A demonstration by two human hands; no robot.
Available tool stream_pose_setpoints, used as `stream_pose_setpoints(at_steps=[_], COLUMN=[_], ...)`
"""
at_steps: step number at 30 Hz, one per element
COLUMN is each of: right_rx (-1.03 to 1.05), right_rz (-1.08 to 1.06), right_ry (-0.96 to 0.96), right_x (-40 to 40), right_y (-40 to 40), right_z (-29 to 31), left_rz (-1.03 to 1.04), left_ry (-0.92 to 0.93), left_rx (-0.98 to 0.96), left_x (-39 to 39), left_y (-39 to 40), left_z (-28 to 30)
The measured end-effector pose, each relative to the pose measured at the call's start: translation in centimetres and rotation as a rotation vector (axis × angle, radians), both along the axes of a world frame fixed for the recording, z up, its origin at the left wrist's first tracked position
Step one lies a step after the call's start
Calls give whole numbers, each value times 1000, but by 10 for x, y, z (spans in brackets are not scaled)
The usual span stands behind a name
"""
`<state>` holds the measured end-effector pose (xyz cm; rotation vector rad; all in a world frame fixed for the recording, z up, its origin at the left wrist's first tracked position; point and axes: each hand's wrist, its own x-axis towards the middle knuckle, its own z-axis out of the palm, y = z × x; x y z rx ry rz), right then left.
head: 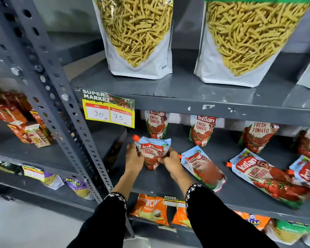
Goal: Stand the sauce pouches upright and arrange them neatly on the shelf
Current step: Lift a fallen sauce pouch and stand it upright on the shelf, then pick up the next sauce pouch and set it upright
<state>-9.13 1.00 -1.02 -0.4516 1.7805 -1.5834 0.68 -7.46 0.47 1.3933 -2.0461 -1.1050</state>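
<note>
A tomato sauce pouch [151,149] with an orange cap stands upright near the left end of the grey shelf [168,181]. My left hand [133,158] grips its left side and my right hand [170,161] grips its right side. Several pouches stand upright at the back, such as one [157,124] behind the held pouch and another [201,129] to its right. A pouch [202,167] lies flat just right of my right hand. Two more lie flat farther right, one [265,176] in the middle and one [308,170] at the frame edge.
The shelf above carries big white snack bags [138,36] and has a yellow price tag [108,109] hanging from its edge. A perforated steel upright [61,97] stands left of my hands. Orange snack packets [150,208] sit on the shelf below. Juice cartons [25,127] fill the left bay.
</note>
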Motion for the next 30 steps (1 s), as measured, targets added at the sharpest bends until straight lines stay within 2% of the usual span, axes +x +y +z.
stream_pose_setpoints(at_steps=[3,6,9,11,12,13,15,18,21,24,26,28,30], right_rx=[31,38,243,558,718,842,957,793,582,252,28,-93,-120], right_rz=[14,-91,-340,-332,-279,-219,-158,-227,-295,-373,-399,-404,-420], right_ry=[18,137,550,781,759,659,417,220,38,-135,-157,-122,-70], right_x=[1,-9,-27,-46,-59,-70,-88,-106,-112,-112,-111,-106,-102], right_y=[1,7,30,50,59,67,87,105,119,133,142,147,148], right_z=[-4,2,12,19,17,15,6,-7,-10,-16,-16,-11,-8], left_rz=[70,292,374,290,226,160,66,7,-30,11,-51,-142,-220], left_ry=[51,178,303,309,310,308,289,280,240,122,177,255,247], left_rx=[68,182,432,592,658,711,777,857,836,519,333,186,58], left_x=[8,9,-6,-28,-41,-51,-73,-94,-108,-114,-118,-120,-119], left_y=[3,23,59,79,87,92,103,116,126,131,135,135,134], left_z=[-8,-11,-15,-26,-31,-36,-43,-38,-36,-25,-14,-6,-3])
